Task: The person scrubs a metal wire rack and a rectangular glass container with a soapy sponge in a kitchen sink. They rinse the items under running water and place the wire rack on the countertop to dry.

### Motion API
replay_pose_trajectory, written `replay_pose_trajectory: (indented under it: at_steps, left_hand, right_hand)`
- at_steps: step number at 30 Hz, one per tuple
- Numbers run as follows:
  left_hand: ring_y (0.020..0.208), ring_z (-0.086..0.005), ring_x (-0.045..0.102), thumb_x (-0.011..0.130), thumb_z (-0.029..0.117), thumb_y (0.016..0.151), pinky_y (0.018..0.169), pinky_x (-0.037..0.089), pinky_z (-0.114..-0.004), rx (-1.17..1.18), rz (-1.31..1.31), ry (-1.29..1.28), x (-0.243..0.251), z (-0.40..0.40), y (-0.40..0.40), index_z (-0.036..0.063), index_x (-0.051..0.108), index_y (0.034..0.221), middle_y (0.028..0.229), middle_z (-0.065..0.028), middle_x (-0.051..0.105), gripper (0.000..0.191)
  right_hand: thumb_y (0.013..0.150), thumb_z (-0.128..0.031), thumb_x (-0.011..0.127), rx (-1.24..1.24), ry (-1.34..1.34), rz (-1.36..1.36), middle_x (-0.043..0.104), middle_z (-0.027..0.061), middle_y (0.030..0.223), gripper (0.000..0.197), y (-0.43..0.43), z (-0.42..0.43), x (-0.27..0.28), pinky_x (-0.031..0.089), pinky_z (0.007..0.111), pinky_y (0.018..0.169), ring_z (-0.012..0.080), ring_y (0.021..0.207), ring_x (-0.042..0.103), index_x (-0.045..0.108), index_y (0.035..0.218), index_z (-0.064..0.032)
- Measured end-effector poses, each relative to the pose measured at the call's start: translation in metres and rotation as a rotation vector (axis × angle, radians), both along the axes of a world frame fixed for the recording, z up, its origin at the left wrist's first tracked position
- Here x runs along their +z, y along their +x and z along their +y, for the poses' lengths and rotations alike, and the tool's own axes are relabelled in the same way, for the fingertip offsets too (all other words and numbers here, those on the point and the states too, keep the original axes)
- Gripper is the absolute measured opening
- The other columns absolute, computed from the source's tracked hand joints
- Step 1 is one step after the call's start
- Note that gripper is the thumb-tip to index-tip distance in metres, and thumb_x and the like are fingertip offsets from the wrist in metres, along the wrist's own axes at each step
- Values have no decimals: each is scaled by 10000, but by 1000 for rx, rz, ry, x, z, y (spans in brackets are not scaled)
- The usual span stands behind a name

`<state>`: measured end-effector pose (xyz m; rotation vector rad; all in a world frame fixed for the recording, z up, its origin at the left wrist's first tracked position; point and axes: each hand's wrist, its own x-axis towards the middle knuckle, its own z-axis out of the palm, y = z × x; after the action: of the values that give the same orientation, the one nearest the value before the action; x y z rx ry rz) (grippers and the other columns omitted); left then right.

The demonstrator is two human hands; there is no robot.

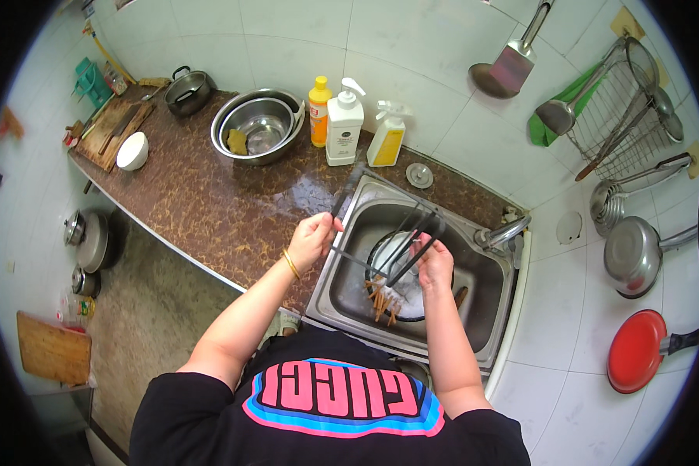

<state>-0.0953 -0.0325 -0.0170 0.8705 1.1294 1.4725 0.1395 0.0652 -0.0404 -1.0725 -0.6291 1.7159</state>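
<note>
Over the sink I hold a dark metal wire rack [415, 265], its thin bars partly blurred. My left hand [313, 242] is closed around its left side, a gold bangle on the wrist. At the rack's right side, my right hand [436, 265] has its fingers on the bars. Below it, a dark-rimmed basin [413, 319] of white suds sits in the stainless steel sink [341, 291]. Several wooden chopsticks [382, 306] rest with their ends over the basin's near-left rim. Part of a brown object [461, 296] shows beside the basin.
Behind the sink stand a yellow bottle [320, 110], a white pump bottle [345, 128] and a spray bottle [387, 137]. Nested metal bowls [218, 137] hold a yellow sponge [237, 141]. The faucet [504, 230] is at the sink's right; pans [635, 352] hang on the wall.
</note>
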Motion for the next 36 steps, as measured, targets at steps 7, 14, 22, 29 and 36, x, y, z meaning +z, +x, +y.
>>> replay_pose_trajectory:
  at_steps: [7, 14, 22, 29, 36]
  left_hand:
    - [502, -151, 496, 506, 223, 836, 479, 384, -287, 4, 660, 223, 42, 14, -3, 34, 575, 685, 536, -47, 485, 251]
    - [560, -226, 558, 605, 239, 742, 504, 434, -307, 107, 1133, 444, 57, 10, -7, 66, 581, 655, 607, -79, 566, 195]
    - [538, -218, 550, 673, 246, 664, 510, 438, -297, 114, 1292, 587, 57, 6, -6, 71, 576, 656, 599, -54, 568, 200]
    - [750, -211, 528, 602, 183, 751, 690, 422, -285, 361, 1069, 592, 75, 4, -32, 47, 574, 866, 850, -93, 552, 180]
    - [835, -152, 548, 391, 381, 885, 674, 452, -257, -196, -7, -473, -4, 13, -72, 59, 510, 1033, 891, -89, 573, 373]
  right_hand:
    - [755, -58, 604, 189, -190, -6, 595, 71, 769, 158, 17, 5, -40, 497, 284, 596, 153, 661, 569, 564, 903, -16]
    - [847, -422, 463, 99, 145, -281, 576, 30, 936, 387, 5, -3, 29, 363, 302, 740, 123, 872, 511, 545, 1011, -82]
    - [786, -93, 525, 458, 403, -271, 536, 23, 815, 281, -42, -18, 77, 367, 213, 766, 94, 820, 499, 488, 1041, 17]
    - [699, 48, 472, 328, 336, -58, 428, -35, 736, 249, -36, -21, 79, 326, 165, 646, 40, 668, 388, 511, 941, 0]
    - [698, 1, 468, 421, 270, 132, 462, -3, 691, 240, -23, -17, 105, 348, 200, 649, 82, 650, 422, 515, 932, 31]
